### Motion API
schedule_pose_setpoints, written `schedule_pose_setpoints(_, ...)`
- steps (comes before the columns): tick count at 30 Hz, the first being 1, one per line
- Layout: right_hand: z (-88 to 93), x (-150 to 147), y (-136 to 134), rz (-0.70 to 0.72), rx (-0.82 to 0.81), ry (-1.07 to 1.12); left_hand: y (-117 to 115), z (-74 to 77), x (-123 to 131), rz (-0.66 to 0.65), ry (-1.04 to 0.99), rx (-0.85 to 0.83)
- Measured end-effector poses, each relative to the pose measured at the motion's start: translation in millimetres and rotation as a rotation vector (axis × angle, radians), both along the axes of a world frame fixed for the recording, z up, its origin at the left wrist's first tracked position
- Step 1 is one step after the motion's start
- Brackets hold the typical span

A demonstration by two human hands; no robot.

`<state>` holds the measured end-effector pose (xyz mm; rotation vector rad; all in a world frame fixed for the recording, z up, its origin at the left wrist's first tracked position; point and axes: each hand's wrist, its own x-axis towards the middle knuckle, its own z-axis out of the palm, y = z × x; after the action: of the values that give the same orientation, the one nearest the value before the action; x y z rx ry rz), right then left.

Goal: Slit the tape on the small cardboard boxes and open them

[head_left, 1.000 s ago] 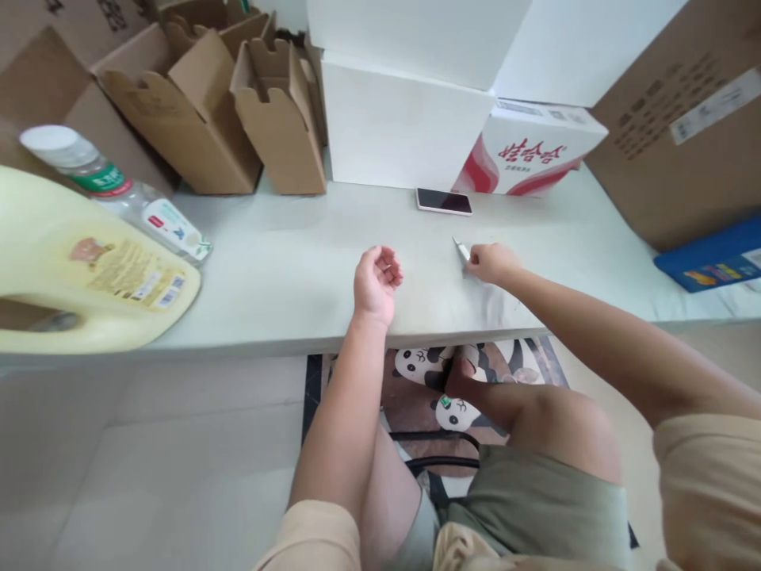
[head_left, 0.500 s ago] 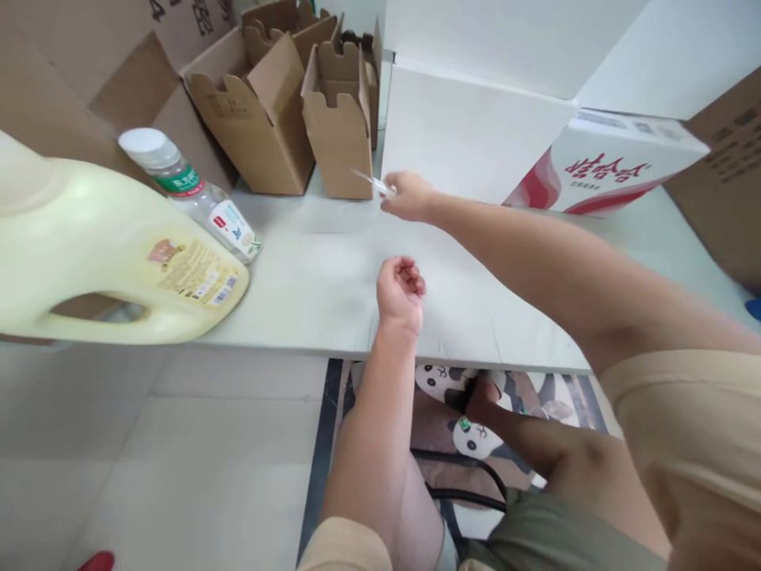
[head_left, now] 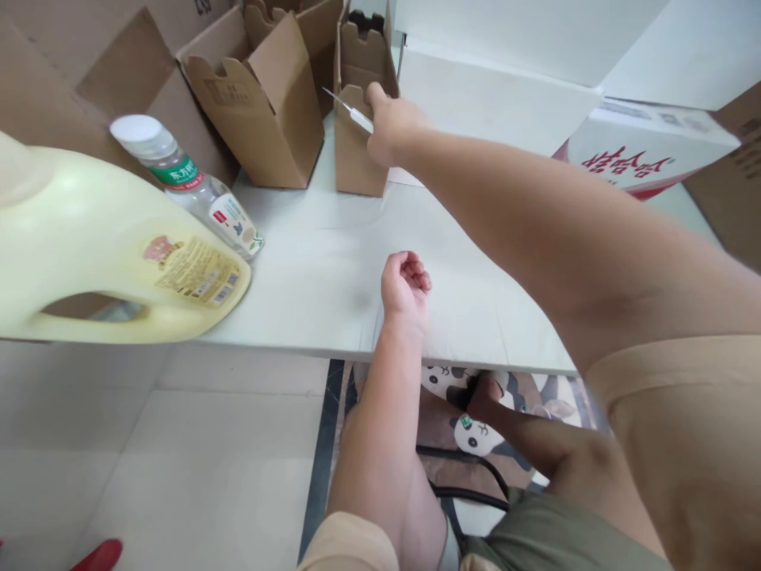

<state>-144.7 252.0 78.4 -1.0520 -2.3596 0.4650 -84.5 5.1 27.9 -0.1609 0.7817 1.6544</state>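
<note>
Up front, from my remote seat, I see the right hand (head_left: 389,127) stretched to the far side of the table (head_left: 321,270), closed in a pinch around a thin pointed tool (head_left: 352,114). The tool's white handle sits in the fingers and its metal tip sticks out to the left and slightly farther away, so its long axis runs slantwise across the front face of a narrow brown carton (head_left: 357,162). That carton stands upright with its top flaps open. The hand is at its right upper edge, touching it or just beside it; I cannot tell which. The tool lies in front of the carton's upper face, on the hand's left. The left hand (head_left: 404,284) rests near the table's near edge, palm up, fingers loosely curled, with nothing in it, well apart from the carton. Of the 2 hands, the right is clearly the nearer to it. A wider open carton (head_left: 261,111) stands just left of the narrow 1. Farther left lie a water bottle (head_left: 190,194) and a big yellow jug (head_left: 89,254). A white box (head_left: 493,103) and a red-and-white box (head_left: 648,151) sit on the right.
</note>
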Motion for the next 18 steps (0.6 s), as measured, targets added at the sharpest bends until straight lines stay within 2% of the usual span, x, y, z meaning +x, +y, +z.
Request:
schedule_pose_setpoints(2, 6.6, 12, -16, -0.082, 0.064, -0.136, 0, -1.3, -1, 0.009, 0.019, -0.001)
schedule_pose_setpoints(5, 28.2, 34, -58, -0.188, 0.072, -0.317, -1, -2.3, -5, 0.074, 0.059, -0.039)
schedule_pose_setpoints(8, 47.0, 68, -100, -0.225, 0.054, -0.405, -4, -2.7, -13, 0.319, 0.16, -0.146)
schedule_pose_setpoints(10, 50.5, 100, -123, -0.217, 0.048, -0.412, -8, -3.4, -20, 0.518, 0.278, -0.17)
schedule_pose_setpoints(12, 45.7, 141, -141, -0.241, 0.043, -0.399, -13, -4.8, -26, 0.643, 0.389, -0.147)
schedule_pose_setpoints(14, 34.7, 187, -157, -0.288, 0.048, -0.324, -15, -7.2, -29, 0.702, 0.47, -0.153)
schedule_pose_setpoints(16, 20.8, 232, -175, -0.328, 0.084, -0.206, -15, -9.8, -29, 0.722, 0.549, -0.188)
schedule_pose_setpoints(18, 6.7, 273, -196, -0.392, 0.119, -0.081, -12, -11.5, -23, 0.688, 0.651, -0.162)
